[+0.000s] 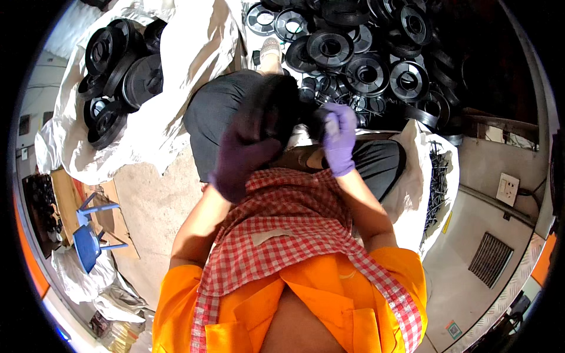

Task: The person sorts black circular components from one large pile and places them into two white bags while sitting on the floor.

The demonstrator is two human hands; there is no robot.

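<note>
My left hand (pixel 250 156), in a purple glove, is closed on the edge of a large round black plastic reel (pixel 265 106), held up over my lap and smeared by motion. In its purple glove, my right hand (pixel 339 138) grips a smaller black cylindrical piece (pixel 316 123) just right of the reel. The piece's exact kind is hard to make out in the blur. Beyond both hands lies a heap of black reels (pixel 329 47), with small black hub-like parts (pixel 329 88) in front of it.
On the left, a white sack (pixel 176 76) holds more black reels (pixel 109 59). At my right knee, another white sack (pixel 412 176) contains thin black pieces (pixel 435 182). A blue chair (pixel 88 247) stands at the left. On the right wall are a socket (pixel 507 189) and a vent (pixel 491 259).
</note>
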